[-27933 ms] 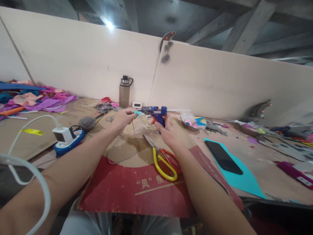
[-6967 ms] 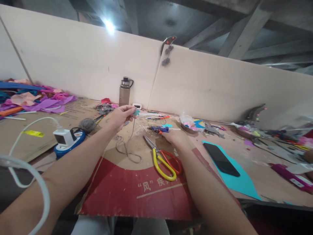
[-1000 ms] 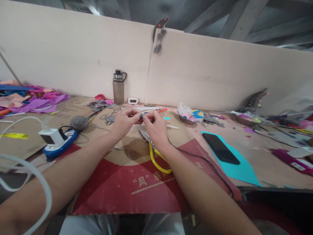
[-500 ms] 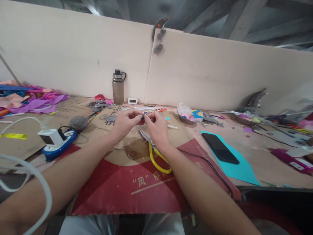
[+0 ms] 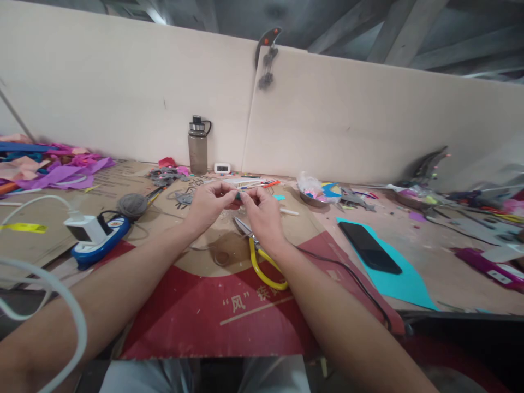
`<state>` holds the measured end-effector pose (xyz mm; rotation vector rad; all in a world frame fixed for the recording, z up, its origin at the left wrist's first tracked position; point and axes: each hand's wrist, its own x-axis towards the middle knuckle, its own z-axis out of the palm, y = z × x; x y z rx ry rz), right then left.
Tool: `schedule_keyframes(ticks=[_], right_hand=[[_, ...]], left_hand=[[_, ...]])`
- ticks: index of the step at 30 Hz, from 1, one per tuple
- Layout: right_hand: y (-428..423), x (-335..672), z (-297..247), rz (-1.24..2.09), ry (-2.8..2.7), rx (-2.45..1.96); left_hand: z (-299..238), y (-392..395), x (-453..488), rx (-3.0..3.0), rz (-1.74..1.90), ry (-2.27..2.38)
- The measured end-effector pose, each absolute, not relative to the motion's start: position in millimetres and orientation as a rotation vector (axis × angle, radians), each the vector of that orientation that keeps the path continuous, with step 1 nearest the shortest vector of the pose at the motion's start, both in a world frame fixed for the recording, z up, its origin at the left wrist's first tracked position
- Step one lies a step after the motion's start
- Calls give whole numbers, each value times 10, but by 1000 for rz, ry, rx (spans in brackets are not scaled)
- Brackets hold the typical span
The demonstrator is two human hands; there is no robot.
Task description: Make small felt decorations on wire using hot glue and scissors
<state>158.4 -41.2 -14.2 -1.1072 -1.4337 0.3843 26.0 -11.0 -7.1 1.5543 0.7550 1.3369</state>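
My left hand and my right hand meet above the cardboard sheet, fingertips pinched together. Between them is a small dark green piece, too small and too covered by the fingers to name. Both hands are closed on it, thumbs towards each other. Below my right hand lie scissors with yellow handles, blades partly spread and one handle partly hidden by my right forearm. A white stick lies just right of my right hand.
At left are a ball of grey yarn and a blue power strip with white cables. A bottle stands by the back board. To the right, a phone lies on turquoise sheet, near a bowl of scraps.
Both hands stay almost in the same place. The fingertips have shifted very slightly, and a little more of the green piece shows between them.
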Motion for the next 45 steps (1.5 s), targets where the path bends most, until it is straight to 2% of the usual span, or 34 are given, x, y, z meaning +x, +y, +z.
schedule_keyframes(ticks=[25,45], right_hand=[[-423,1576,-125,317,-1413,-1180],[-425,1607,-105,515,-1300,-1087]], left_hand=[[-55,-126,292,1601,1320,781],[-51,-119,299,1378,1172,638]])
